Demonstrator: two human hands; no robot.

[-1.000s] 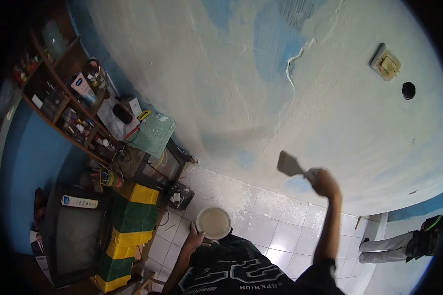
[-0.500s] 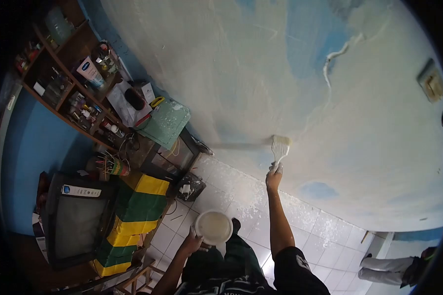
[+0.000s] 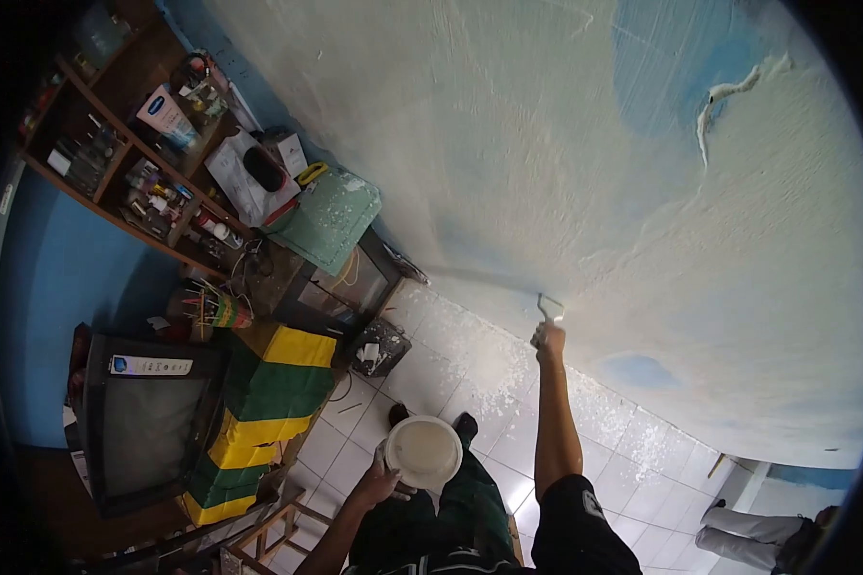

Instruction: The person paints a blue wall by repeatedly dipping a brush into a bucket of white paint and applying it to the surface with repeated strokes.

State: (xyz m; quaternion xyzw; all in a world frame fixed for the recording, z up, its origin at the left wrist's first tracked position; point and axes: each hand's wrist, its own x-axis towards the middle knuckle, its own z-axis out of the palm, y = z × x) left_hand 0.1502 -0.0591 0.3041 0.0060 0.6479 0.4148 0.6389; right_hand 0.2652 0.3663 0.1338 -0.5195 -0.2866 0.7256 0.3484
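Note:
My right hand (image 3: pixel 548 338) is closed around the handle of a wide paintbrush (image 3: pixel 551 307), its head against the lower part of the wall (image 3: pixel 489 192). The wall carries streaky whitish paint over blue, with blue patches still showing through. My left hand (image 3: pixel 384 479) grips the side of a round white bucket (image 3: pixel 394 443) in front of my legs. Pale liquid paint covers the inside of the bucket; its depth is hard to judge. A raised crack (image 3: pixel 714 105) runs down the upper right of the wall.
White spatters cover the floor tiles (image 3: pixel 494 369) along the wall. To the left stand a crowded wooden shelf (image 3: pixel 96 110), a green folder (image 3: pixel 331 220), an old television (image 3: pixel 149 422) and a yellow-green cloth (image 3: pixel 273 383). Another person's legs (image 3: pixel 748 532) show at lower right.
The paintbrush in my right hand has moved lower on the wall, toward the floor. My view has shifted, and my left hand still holds the bucket.

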